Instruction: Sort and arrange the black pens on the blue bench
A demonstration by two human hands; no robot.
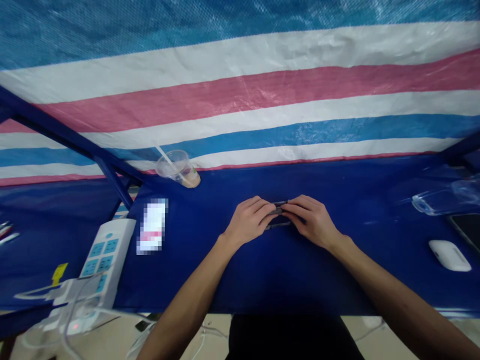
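Worktop (180, 285), blue: between its near and far edges, left hand (250, 219) and right hand (314, 220) pinch a slim dark object (278, 211).

Slim grey-black piece (277, 211) is spanning the gap between left hand (253, 219) and right hand (309, 219), fingertips pinching both ends. It's running roughly crosswise; fingers are hiding its ends, so full shape is unclear. Thin dark strip (278, 225) is showing just on the near side, lying roughly parallel, low over the blue counter (262, 280). Can't tell if they're joined.
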